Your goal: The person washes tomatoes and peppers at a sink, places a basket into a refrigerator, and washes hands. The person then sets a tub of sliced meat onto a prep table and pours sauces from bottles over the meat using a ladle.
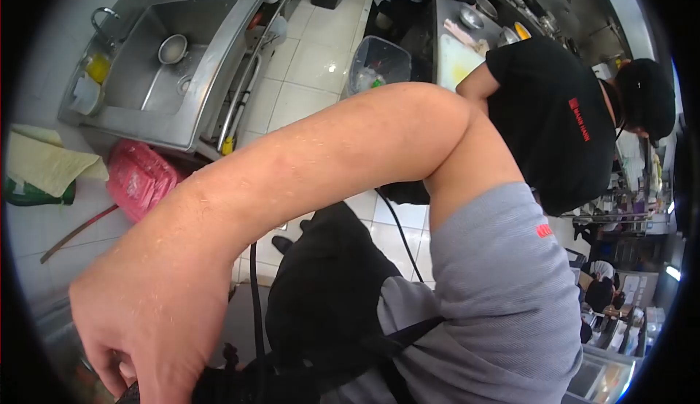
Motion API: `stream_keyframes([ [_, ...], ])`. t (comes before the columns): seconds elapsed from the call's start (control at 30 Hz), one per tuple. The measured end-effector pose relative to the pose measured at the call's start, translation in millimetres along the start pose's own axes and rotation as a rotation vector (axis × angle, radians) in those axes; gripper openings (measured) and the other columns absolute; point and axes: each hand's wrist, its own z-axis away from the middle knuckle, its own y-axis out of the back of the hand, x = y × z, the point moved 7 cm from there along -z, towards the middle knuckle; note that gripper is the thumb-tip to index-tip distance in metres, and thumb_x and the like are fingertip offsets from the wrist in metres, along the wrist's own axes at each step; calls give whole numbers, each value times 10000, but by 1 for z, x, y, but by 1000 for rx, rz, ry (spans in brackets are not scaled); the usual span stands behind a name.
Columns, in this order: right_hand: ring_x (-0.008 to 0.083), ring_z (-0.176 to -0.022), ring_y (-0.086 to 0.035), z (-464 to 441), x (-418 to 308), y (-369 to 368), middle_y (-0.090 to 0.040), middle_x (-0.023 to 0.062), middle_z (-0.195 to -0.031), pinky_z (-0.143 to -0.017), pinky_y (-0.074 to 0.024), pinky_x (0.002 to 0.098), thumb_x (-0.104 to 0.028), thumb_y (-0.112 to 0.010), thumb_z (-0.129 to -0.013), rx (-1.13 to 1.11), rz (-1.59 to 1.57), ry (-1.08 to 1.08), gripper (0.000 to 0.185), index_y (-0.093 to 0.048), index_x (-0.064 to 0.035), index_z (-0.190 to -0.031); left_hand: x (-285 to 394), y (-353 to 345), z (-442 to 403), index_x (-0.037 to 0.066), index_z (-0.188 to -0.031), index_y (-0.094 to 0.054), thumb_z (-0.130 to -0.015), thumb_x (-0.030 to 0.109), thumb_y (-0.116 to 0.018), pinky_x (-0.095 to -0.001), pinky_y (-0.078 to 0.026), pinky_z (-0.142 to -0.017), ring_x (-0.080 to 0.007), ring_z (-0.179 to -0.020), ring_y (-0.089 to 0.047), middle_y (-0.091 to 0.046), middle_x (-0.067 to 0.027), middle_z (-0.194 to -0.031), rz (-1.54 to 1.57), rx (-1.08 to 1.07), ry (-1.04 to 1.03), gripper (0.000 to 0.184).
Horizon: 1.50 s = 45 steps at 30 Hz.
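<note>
My right hand (149, 316) is at the lower left, with its back facing the camera and its fingers curled down. Between and below the fingers a black textured edge (130, 395) shows at the frame's bottom; what it belongs to is cut off. The bare forearm crosses the view from a bent elbow, and a grey sleeve (503, 258) covers the upper arm. A black strap (408, 335) runs across my grey shirt beside the hand. My left hand is out of view.
A steel sink (157, 101) holds a small bowl (173, 49). Pink plastic (142, 178) lies below it. A bin (379, 65) stands near a counter (456, 61). A person in black (554, 119) works close on the right, another at the top. Black cables hang near my legs.
</note>
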Motion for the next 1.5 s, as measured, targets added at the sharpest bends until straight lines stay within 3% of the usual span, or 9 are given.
stream_keyframes([
  [0.3,213,-1072,-725,-24,23,-12,-776,151,-1153,-895,-572,338,-466,-880,-845,36,-99,-58,697,-695,5,-1324,25,110,56,19,-1286,-636,-860,364,-883,-374,-429,-781,-250,-837,-721,-760,-125,-1007,215,-26,-470,601],
  [0.37,127,-923,-725,-15,66,-17,-787,116,-1057,-776,-570,288,-339,-887,-877,19,-257,-76,611,-680,13,-1331,35,133,55,19,-1278,-639,-862,368,-887,-374,-427,-765,-251,-831,-726,-765,-126,-995,224,-30,-556,597],
  [0.47,73,-871,-502,14,118,-25,-677,35,-1232,-912,-494,250,-187,-767,-986,-94,-548,-276,506,-612,3,-1428,44,156,36,19,-1267,-642,-866,374,-894,-373,-424,-742,-252,-822,-735,-772,-128,-976,255,-85,-656,592],
  [0.57,85,-912,-537,40,165,-3,-677,23,-1289,-853,-472,249,-162,-714,-1009,-87,-616,-266,487,-598,-4,-1455,37,174,3,17,-1193,-643,-830,371,-923,-352,-413,-692,-208,-768,-711,-747,-71,-897,257,-40,-705,579],
  [0.63,93,-1016,-588,59,195,20,-686,40,-1329,-859,-475,253,-171,-688,-1024,-87,-719,-300,454,-614,0,-1438,6,203,-16,27,-1116,-631,-851,307,-914,-342,-416,-667,-189,-698,-660,-703,-68,-837,521,451,-582,478],
  [0.77,134,-1175,-631,101,212,107,-686,88,-1354,-1046,-489,307,-239,-714,-1020,-207,-633,-394,441,-654,-16,-1395,-37,243,-123,45,-1064,-591,-926,163,-825,-313,-488,-670,-142,-729,-611,-681,-80,-906,387,655,-313,296],
  [0.83,109,-1047,-639,122,213,172,-736,67,-1231,-855,-498,283,-196,-706,-1027,-67,-509,-358,344,-709,-24,-1325,-43,260,-198,41,-1077,-589,-1005,109,-704,-298,-495,-709,-134,-774,-622,-667,-63,-920,178,801,-16,152],
  [1.1,92,-654,-556,181,245,403,-714,30,-843,-592,-474,299,-249,-737,-997,432,185,-582,271,-765,-70,-1198,-165,410,-446,35,-1145,-591,-1001,124,-725,-261,-522,-770,-108,-876,-622,-645,-31,-998,183,1091,26,215],
  [1.5,345,-1005,-718,112,387,559,-745,185,-1104,-892,-569,420,-190,-667,-999,204,285,-593,249,-741,-30,-1175,-307,700,-679,26,-1165,-548,-954,134,-776,-341,-533,-735,-204,-784,-645,-641,-66,-965,-305,1717,137,328],
])
